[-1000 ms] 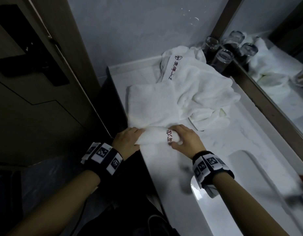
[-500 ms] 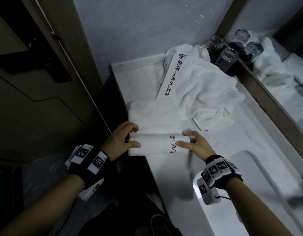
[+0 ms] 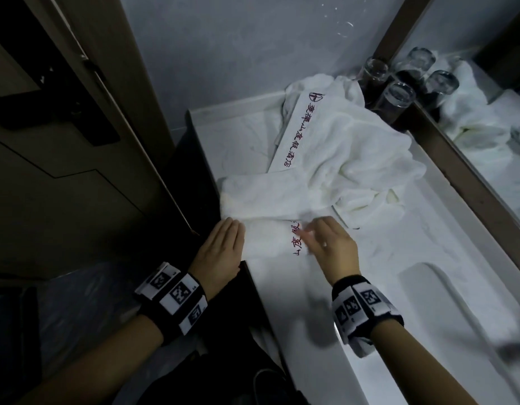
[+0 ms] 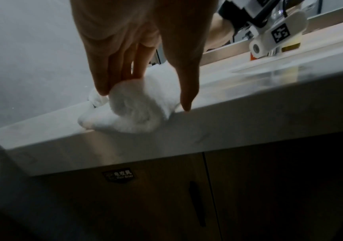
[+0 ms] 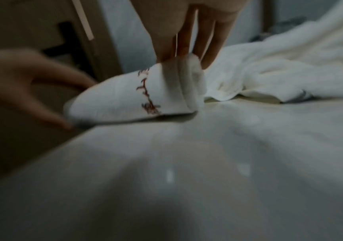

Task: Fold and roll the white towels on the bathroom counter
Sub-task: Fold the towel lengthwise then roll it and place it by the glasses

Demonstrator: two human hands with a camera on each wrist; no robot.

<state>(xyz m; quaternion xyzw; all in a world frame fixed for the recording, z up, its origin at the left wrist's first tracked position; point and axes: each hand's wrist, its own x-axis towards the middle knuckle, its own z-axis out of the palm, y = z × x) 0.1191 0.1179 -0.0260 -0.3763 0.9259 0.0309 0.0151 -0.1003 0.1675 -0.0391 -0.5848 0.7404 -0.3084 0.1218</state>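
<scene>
The rolled part of the towel (image 3: pixel 267 239) lies on the table (image 3: pixel 428 229) at its front edge, its long axis running crosswise between the two hands, with the unrolled flat part (image 3: pixel 270 194) stretching away from the roll toward the wall. The left hand (image 3: pixel 220 252) is set flat against the roll's left end, fingers straight and together, the thumb spread to the near side of the roll; nothing is clutched. The right hand (image 3: pixel 328 247) is laid on the roll's right end with fingers extended and slightly apart, resting on the cloth; it is blurred, but no closed grip is seen. Both hands are equally near the roll, so the coming push away from the body would be judged a two-handed one, across the roll's axis.

Beyond the roll, a crumpled second towel (image 3: pixel 355 147) is heaped, partly overlapping the flat part. Beyond that heap, glass tumblers (image 3: pixel 396 97) stand beside the mirror (image 3: pixel 486 127).

Red embroidered characters run round the roll near the right hand; they are not legible. On the crumpled towel a red emblem and a line of Chinese characters ending in 酒店 are seen. Below the roll, a small cabinet label (image 4: pixel 120 175) appears to read "电吹风".
</scene>
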